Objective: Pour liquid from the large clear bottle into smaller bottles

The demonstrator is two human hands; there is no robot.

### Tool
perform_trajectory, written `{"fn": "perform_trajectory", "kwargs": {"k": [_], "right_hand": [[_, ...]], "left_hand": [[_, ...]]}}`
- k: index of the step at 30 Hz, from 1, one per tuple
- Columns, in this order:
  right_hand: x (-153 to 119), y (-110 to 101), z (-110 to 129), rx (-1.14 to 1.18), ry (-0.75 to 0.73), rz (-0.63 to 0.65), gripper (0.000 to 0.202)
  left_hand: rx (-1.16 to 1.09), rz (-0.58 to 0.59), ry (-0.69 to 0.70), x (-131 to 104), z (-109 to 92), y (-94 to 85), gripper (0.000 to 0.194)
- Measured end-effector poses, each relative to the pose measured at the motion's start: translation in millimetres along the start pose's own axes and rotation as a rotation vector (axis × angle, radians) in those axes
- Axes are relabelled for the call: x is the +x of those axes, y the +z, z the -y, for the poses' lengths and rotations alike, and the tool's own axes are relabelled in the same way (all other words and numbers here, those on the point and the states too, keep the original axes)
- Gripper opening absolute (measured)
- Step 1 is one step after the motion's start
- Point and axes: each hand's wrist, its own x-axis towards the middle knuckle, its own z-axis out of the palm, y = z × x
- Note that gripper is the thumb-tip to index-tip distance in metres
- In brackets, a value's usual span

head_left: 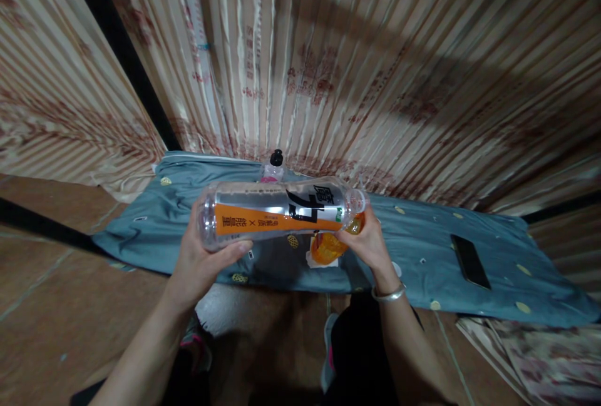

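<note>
A large clear plastic bottle (277,211) with a silver and orange label lies nearly level in front of me, its mouth to the right. My left hand (206,253) is wrapped around its base. Beneath the mouth is a smaller see-through orange bottle (327,248) with a white piece of paper (315,262) under it. My right hand (369,240) is closed around the orange bottle's neck, close to the large bottle's mouth; its far fingers are hidden. Whether the two mouths touch, I cannot tell. Behind the large bottle stands a clear bottle with a black cap (277,157), partly covered.
A low bench covered with a blue-green patterned cloth (422,231) spans the view. On its right part lies a dark phone (470,261). Pleated curtains (319,68) hang behind, with dark poles (122,49) at the sides. My feet are on the brown floor (263,324).
</note>
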Motion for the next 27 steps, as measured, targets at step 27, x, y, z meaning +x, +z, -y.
{"fn": "perform_trajectory", "kwargs": {"k": [27], "right_hand": [[2.2, 0.0, -2.5, 0.026, -0.010, 0.006, 0.083]], "left_hand": [[-0.031, -0.002, -0.009, 2.6, 2.8, 3.9, 0.061]]}}
